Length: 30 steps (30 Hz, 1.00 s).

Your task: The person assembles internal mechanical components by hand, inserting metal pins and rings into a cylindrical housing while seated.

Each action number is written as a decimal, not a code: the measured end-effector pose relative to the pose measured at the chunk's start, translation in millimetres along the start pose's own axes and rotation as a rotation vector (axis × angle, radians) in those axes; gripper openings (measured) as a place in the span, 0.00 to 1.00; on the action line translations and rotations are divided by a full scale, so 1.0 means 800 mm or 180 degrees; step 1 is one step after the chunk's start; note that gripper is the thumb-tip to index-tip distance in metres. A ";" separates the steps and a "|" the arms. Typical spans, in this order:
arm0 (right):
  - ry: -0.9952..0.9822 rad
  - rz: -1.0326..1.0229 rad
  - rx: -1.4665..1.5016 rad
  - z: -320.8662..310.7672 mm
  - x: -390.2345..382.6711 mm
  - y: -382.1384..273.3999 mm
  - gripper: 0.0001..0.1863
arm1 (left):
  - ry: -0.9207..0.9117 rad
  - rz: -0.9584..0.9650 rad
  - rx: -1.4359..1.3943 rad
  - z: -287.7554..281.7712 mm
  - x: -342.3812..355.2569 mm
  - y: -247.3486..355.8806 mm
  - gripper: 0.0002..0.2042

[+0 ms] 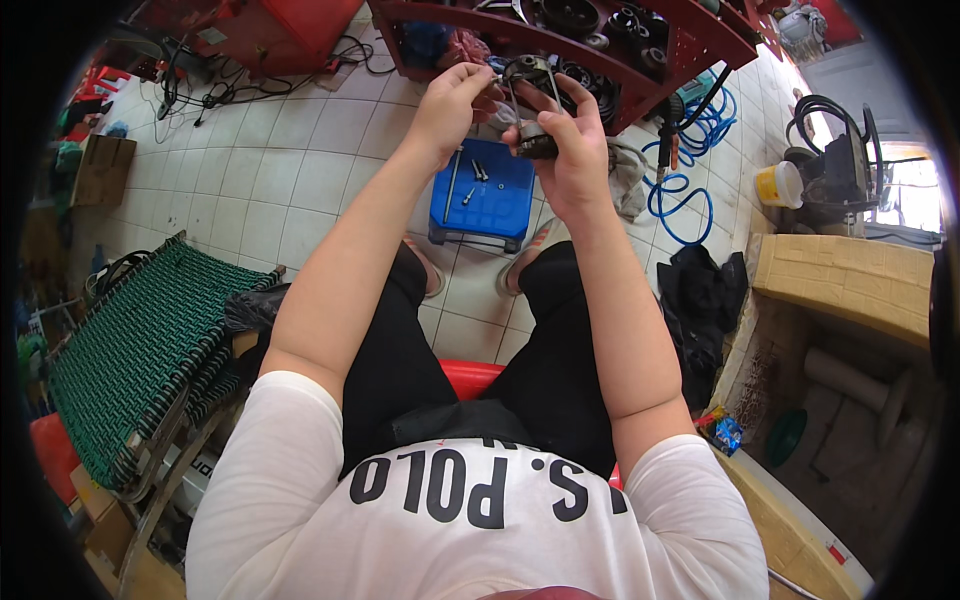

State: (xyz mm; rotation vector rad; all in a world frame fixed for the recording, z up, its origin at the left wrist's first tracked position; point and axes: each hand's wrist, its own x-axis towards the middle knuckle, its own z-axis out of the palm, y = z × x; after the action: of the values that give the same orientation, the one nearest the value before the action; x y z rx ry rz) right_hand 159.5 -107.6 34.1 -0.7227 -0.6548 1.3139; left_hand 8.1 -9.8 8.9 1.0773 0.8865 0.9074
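Observation:
My right hand point(570, 140) grips a dark metal assembly point(538, 145) with long metal arms and a rounded top, held upright in front of me. My left hand point(462, 100) is raised just left of the assembly's upper part, its thumb and forefinger pinched together; whatever sits between them is too small to make out. Below both hands, a blue plastic step stool point(500, 210) stands on the floor, carrying a thin metal rod point(450, 190), a few bolts point(478, 170) and a small nut point(501, 186).
A red rack point(670, 40) of parts stands ahead. Coiled blue hose point(680, 190), a white bucket point(778, 186) and a black machine point(835, 165) are at the right, above a tan padded ledge point(840, 280). A green woven folding chair point(150, 350) is at left. Cables point(210, 100) lie upper left.

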 end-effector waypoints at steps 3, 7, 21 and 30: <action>0.0008 -0.0049 0.0055 -0.003 0.001 0.000 0.35 | -0.0163 0.0216 0.0203 0.002 0.003 -0.004 0.11; 0.0004 0.0062 0.0070 0.001 0.001 0.000 0.35 | 0.0045 0.0495 0.0677 0.006 0.000 -0.013 0.13; -0.0005 0.0046 0.0008 0.003 -0.002 0.000 0.35 | -0.0011 0.0264 0.0220 0.010 -0.008 0.002 0.19; -0.0072 0.0046 0.0022 0.006 -0.002 -0.002 0.35 | -0.0316 0.0084 0.0314 -0.011 0.005 -0.013 0.20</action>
State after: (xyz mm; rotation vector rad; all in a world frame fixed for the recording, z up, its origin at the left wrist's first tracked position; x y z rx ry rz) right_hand 156.5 -109.1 37.8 -0.7090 -0.6639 1.3387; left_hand 3.3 -5.3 -4.0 1.2110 0.8433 0.8315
